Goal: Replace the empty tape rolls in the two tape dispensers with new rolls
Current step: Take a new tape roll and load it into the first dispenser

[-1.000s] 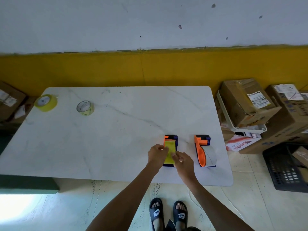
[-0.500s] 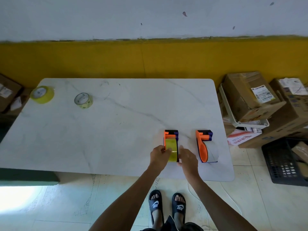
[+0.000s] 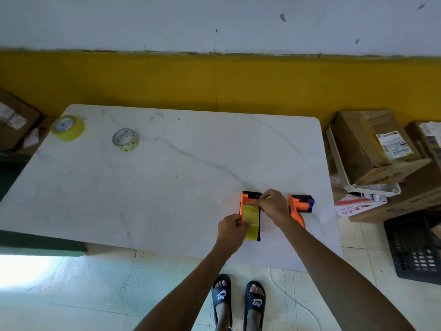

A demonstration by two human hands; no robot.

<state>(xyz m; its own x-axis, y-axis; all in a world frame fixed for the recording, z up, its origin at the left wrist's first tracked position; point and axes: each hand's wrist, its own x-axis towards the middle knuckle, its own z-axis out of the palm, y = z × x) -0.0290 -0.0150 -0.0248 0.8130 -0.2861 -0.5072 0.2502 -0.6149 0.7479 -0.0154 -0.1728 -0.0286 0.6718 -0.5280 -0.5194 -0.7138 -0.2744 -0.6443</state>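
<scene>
Two orange and dark blue tape dispensers stand near the front right of the white marble table [image 3: 167,187]. The left dispenser [image 3: 248,197] carries a yellow tape roll [image 3: 251,217]. My left hand [image 3: 232,229] grips the near left side of that dispenser and roll. My right hand [image 3: 273,203] pinches the tape end at the dispenser's far orange part. The right dispenser [image 3: 301,203] stands just right of my right wrist, partly hidden by my forearm. Two more rolls lie at the far left: a yellow roll [image 3: 68,127] and a thinner pale roll [image 3: 125,140].
Cardboard boxes [image 3: 372,146] and a white tray [image 3: 343,177] are stacked right of the table. A black crate [image 3: 415,247] sits on the floor at the right. More boxes [image 3: 16,118] stand at the far left. A yellow and white wall runs behind.
My right hand moved from the near side of the roll up to the far orange end of the left dispenser. My left hand stayed on the dispenser's near left side.
</scene>
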